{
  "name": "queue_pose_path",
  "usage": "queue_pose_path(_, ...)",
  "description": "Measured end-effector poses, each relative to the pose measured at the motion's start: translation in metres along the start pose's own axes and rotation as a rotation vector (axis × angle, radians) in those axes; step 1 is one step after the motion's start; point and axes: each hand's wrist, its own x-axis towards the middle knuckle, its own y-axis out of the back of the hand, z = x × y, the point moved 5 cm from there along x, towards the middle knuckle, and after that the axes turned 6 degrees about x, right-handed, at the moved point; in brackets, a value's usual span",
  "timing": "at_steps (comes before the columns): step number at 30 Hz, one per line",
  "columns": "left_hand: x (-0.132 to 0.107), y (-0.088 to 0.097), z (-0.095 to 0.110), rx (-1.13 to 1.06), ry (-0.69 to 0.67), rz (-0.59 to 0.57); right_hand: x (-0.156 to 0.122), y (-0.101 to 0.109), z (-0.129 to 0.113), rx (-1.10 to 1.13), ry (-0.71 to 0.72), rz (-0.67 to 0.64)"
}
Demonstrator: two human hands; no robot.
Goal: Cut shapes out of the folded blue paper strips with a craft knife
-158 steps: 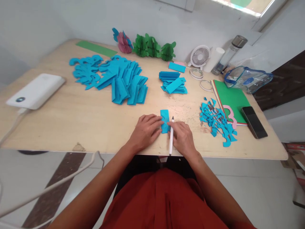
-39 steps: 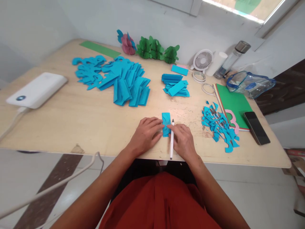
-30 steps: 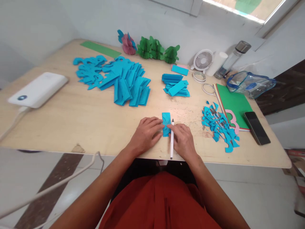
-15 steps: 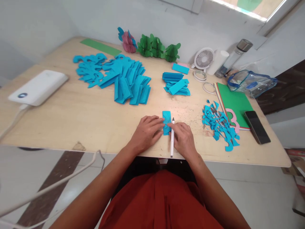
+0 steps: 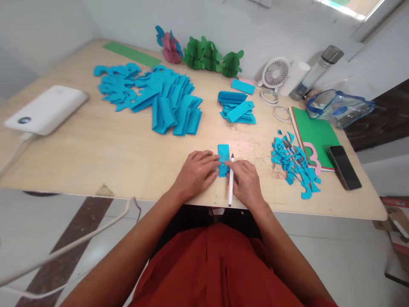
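Observation:
A small folded strip of blue paper (image 5: pixel 223 150) lies upright to me near the table's front edge, with a curved outline on it. My left hand (image 5: pixel 198 174) rests palm down at its left, fingertips holding the strip's edge against the table. From the other side my right hand (image 5: pixel 246 181) reaches in, one fingertip on the strip and the other fingers curled. Under that finger runs a white pen (image 5: pixel 230 187) with a dark tip pointing away from me, kept against the right hand. The undersides of both hands are hidden.
Blue cut paper pieces (image 5: pixel 172 100) are heaped at back left; folded blue strips (image 5: pixel 238 111) lie ahead. At right are blue scraps (image 5: pixel 292 164), a green notebook (image 5: pixel 319 136) and a phone (image 5: pixel 345 167). A power bank (image 5: pixel 47 111) with a cable sits left; a fan (image 5: pixel 276 73) stands behind.
The whole view has shifted slightly, so the table sits a little higher in the picture. Both hands, the blue strip and the pen keep nearly the same places relative to each other.

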Motion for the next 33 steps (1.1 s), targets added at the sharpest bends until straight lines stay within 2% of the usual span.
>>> queue_pose_path(8, 0.0002, 0.0007, 0.0009, 0.005, 0.001, 0.009, -0.0014, 0.0040, -0.0032, 0.025, 0.011, 0.036)
queue_pose_path(19, 0.0011, 0.0014, 0.0008, -0.005, 0.011, -0.004, -0.0005, 0.0014, -0.0070, -0.038, 0.041, -0.008)
queue_pose_path(33, 0.0002, -0.0001, 0.0003, 0.019, -0.019, 0.053, -0.0012, 0.0053, -0.0100, 0.005, 0.098, 0.062)
